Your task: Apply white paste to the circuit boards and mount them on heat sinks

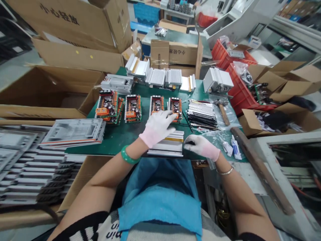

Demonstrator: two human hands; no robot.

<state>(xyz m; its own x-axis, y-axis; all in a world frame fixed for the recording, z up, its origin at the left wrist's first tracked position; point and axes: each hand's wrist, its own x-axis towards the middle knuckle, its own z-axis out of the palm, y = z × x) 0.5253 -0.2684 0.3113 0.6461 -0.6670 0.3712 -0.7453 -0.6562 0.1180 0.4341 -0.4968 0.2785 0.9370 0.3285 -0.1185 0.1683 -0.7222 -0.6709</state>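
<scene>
My left hand (159, 128), in a white glove with a pink cuff, reaches over a silver finned heat sink (167, 147) at the table's front edge. Its fingers are spread, the tips by an orange-and-green circuit board (175, 106); whether they touch it I cannot tell. Beside the heat sink's right end is my right hand (200, 146), gloved alike, with fingers curled together; anything between them is hidden. More circuit boards stand in a row: one (156, 103) partly behind my left hand, one (133, 107) further left, and a stack (107, 106) at the end.
Heat sinks (156, 77) line the table's back. Right of the boards lie a bundle of strips (202, 113), a hammer (224, 113) and glue tubes (235, 147). Grey plastic covers (75, 131) are stacked at left, near an open carton (52, 88). Red crates (238, 83) stand at right.
</scene>
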